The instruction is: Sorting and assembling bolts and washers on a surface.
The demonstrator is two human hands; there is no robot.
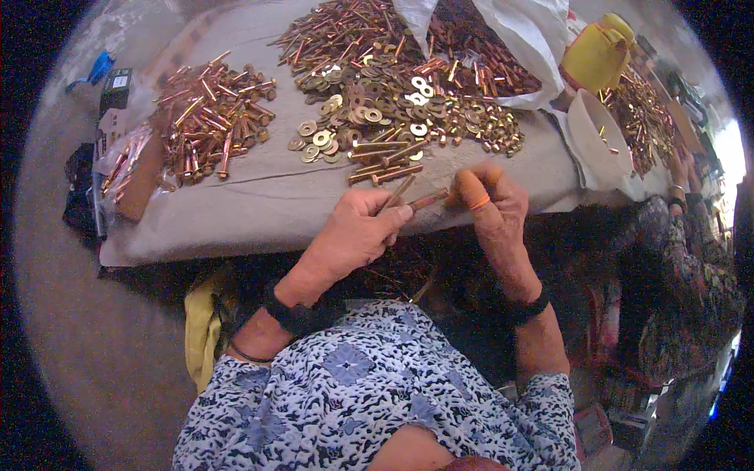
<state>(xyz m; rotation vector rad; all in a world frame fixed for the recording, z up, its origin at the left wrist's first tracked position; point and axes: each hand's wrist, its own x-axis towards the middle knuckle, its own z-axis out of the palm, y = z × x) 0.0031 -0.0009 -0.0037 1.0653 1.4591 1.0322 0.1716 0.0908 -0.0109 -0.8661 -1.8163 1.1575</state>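
Near the table's front edge, my left hand is closed around copper-coloured bolts, whose shafts stick out past the thumb and fingers. My right hand wears an orange finger cover. Its fingers are bent together at the free end of one bolt; anything small between them is hidden. Just beyond my hands lie several loose bolts. Behind these spreads a pile of flat brass-coloured washers, with small nuts to its right.
A large heap of bolts spills from a white sack at the back. Another bolt pile lies left, beside a cardboard box. On the right are a white tub, a yellow bag and another person's arm.
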